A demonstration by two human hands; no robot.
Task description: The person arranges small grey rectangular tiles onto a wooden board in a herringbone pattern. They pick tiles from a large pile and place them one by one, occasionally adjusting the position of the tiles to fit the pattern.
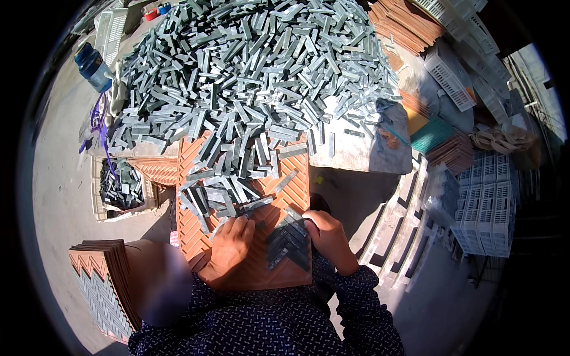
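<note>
An orange-brown grooved tray [255, 276] with a herringbone pattern lies in front of me. Grey-green stone strips [288, 243] fill a patch of its grooves at the lower right. At the top of that patch, my right hand [329, 237] is closed, thumb and finger on the end of a stone strip [295, 215]. My left hand [231, 244] has its fingers curled down at the near side of the loose strips [225, 190] heaped on the tray. Whatever its fingertips hold is hidden beneath them.
A large heap of stone strips [255, 65] covers the table beyond the tray. Stacked trays [104, 285] stand at lower left, near a crate of strips [122, 184]. A blue bottle [93, 68] is at far left; white plastic crates [484, 202] are piled at right.
</note>
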